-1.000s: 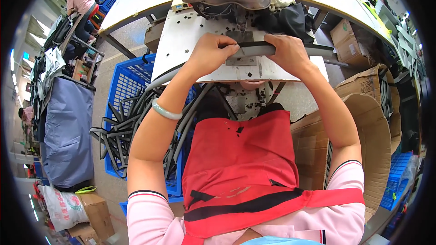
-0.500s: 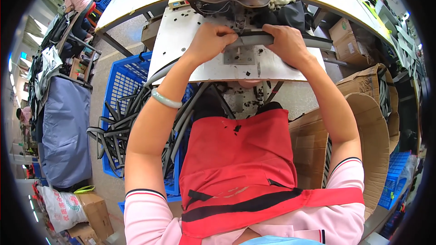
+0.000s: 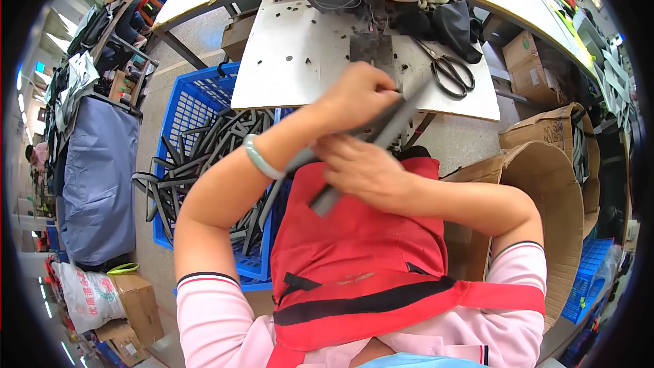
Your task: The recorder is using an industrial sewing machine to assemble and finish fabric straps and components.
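White worktop; grey strip under right hand, by curled left hand; grips unclear.

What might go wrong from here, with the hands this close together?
The blurred grey strip passes near the scissors on the white table, so it might catch them. The left hand and right hand are close together beside it, so it could twist or slip. Loose strips crowd the blue basket, so one might snag.
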`<state>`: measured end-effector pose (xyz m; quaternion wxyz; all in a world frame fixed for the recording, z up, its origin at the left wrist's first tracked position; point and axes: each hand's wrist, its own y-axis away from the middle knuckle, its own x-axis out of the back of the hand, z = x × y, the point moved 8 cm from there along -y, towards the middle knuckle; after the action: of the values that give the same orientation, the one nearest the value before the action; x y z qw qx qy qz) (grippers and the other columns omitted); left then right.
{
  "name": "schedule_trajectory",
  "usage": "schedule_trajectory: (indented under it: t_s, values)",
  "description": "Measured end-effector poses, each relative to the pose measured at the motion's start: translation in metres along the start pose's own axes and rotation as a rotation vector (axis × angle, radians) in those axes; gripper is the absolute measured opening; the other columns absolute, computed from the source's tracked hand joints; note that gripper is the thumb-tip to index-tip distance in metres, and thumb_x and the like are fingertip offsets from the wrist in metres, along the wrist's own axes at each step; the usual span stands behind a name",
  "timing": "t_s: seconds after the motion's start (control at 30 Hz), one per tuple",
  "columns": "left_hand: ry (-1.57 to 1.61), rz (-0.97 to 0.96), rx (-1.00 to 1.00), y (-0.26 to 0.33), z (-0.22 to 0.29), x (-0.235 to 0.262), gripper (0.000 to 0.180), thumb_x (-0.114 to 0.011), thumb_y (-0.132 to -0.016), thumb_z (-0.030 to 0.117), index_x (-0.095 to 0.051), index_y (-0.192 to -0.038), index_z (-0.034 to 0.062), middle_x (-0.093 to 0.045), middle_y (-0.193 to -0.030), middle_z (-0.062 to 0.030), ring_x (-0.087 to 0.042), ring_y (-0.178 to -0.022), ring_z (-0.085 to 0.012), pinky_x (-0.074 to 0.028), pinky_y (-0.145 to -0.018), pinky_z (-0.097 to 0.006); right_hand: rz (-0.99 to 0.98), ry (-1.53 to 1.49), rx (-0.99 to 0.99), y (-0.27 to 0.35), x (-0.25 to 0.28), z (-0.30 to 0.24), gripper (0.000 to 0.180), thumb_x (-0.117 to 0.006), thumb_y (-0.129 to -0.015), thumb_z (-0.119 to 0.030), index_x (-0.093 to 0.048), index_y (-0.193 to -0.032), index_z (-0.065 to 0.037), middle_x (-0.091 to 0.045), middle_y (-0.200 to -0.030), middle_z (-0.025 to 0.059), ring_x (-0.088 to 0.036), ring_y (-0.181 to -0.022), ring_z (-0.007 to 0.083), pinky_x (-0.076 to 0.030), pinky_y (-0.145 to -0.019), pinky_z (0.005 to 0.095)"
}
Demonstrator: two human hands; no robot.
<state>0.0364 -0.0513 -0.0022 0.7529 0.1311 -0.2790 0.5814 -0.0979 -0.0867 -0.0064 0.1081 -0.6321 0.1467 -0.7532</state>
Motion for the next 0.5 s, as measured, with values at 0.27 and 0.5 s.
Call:
schedule_trajectory:
  t_s: [0.27, 0.5]
  values:
    - [0.196, -0.27, 0.167, 0.026, -0.061, -0.008, 0.051, -0.05, -0.098, 0.044, -0.071, -0.095, -0.0026, -0.071, -0.085, -0.0085, -0.061, -0.08, -0.0148, -0.048, -0.08, -0.031, -0.265, -0.38, -0.48, 0.022, -0.01, 0.076, 0.042, -0.074, -0.07, -0.009, -0.057, -0.109, -0.01, -0.065, -0.094, 0.0137, -0.063, -0.091, 0.0333, -0.05, -0.08, 0.0442]
    - [0.415, -0.443, 0.352, 0.05, -0.039, 0.014, 0.041, -0.061, -0.093, 0.038, -0.072, -0.095, -0.0007, -0.064, -0.075, -0.0025, -0.056, -0.071, -0.0113, -0.045, -0.068, -0.025, -0.1, -0.306, -0.662, 0.088, 0.031, 0.148, 0.037, -0.073, -0.071, -0.01, -0.055, -0.103, -0.006, -0.062, -0.091, 0.0153, -0.06, -0.09, 0.0361, -0.048, -0.077, 0.0431]
